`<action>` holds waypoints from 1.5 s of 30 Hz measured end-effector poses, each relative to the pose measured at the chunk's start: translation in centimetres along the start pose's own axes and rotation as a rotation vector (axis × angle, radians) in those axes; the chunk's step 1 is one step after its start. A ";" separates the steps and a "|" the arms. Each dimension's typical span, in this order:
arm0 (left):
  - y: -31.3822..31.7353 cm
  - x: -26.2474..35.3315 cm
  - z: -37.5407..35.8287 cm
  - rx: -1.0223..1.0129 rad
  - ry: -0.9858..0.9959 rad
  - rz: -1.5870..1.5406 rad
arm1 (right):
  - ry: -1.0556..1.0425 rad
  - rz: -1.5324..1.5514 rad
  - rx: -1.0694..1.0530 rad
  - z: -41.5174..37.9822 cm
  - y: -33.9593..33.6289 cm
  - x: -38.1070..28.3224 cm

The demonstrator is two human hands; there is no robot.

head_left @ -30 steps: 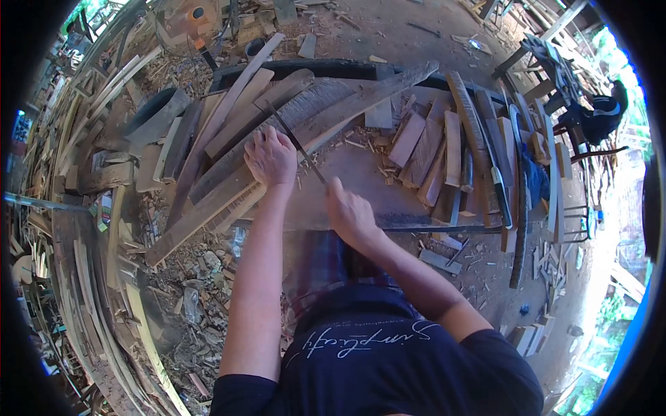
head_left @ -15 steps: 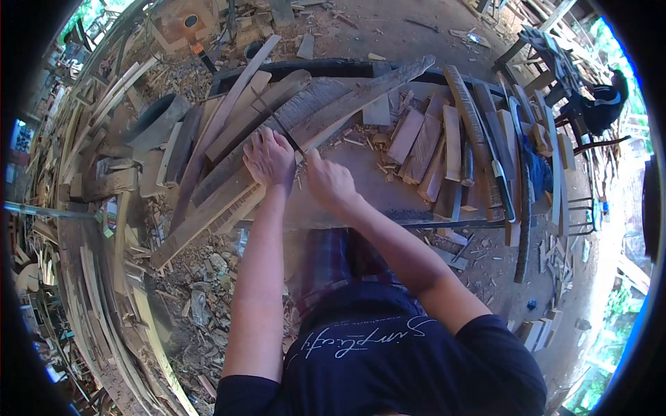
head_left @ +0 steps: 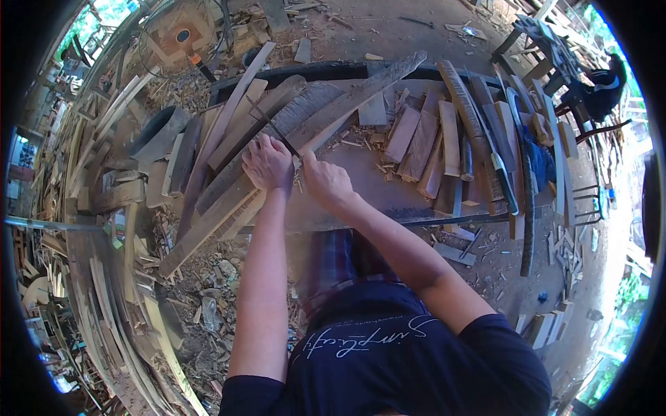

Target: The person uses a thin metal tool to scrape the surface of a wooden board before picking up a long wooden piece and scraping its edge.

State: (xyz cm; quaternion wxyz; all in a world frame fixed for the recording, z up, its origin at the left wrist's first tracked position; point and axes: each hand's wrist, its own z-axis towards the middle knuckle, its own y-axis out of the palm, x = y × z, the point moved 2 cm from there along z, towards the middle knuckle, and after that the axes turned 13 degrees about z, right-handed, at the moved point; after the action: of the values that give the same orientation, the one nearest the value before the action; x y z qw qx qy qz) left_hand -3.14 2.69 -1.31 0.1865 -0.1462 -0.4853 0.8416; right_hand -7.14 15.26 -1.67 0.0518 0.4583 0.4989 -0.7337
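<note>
A long rough wooden plank (head_left: 364, 97) lies diagonally over other boards on the low bench. My left hand (head_left: 268, 163) is on this plank left of the bench's middle, fingers curled over it. Just to its right, my right hand (head_left: 327, 182) is closed at the near end of a thin dark saw-like tool (head_left: 279, 133). The tool slants up and left from the fist, passing close to the fingers of my left hand and crossing the plank. The handle is hidden inside my right hand.
Short wooden blocks (head_left: 420, 145) and long strips (head_left: 454, 104) lie on the bench's right side. A dark round tube (head_left: 161, 132) stands at the left. Beyond it is a racket-shaped object (head_left: 202, 69). Wood scraps (head_left: 215, 277) cover the ground.
The view has shifted slightly. My right hand and the tool have moved a little along the tool's line, up and left. My left hand stays on the plank.
</note>
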 end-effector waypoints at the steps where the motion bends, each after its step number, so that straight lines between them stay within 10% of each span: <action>1: 0.0 -0.1 -0.1 0.001 0.006 -0.001 | -0.018 0.013 0.021 -0.8 -0.2 0.0; 45: 1.1 -0.1 -0.2 0.011 0.061 -0.014 | 0.090 0.046 -0.100 -1.5 -1.3 -0.1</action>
State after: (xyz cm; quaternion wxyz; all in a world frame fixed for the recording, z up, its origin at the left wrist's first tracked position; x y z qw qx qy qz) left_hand -3.15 2.25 -2.36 0.2079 -0.1674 -0.4759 0.8380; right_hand -6.84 17.02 -0.83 0.0691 0.4991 0.5261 -0.6851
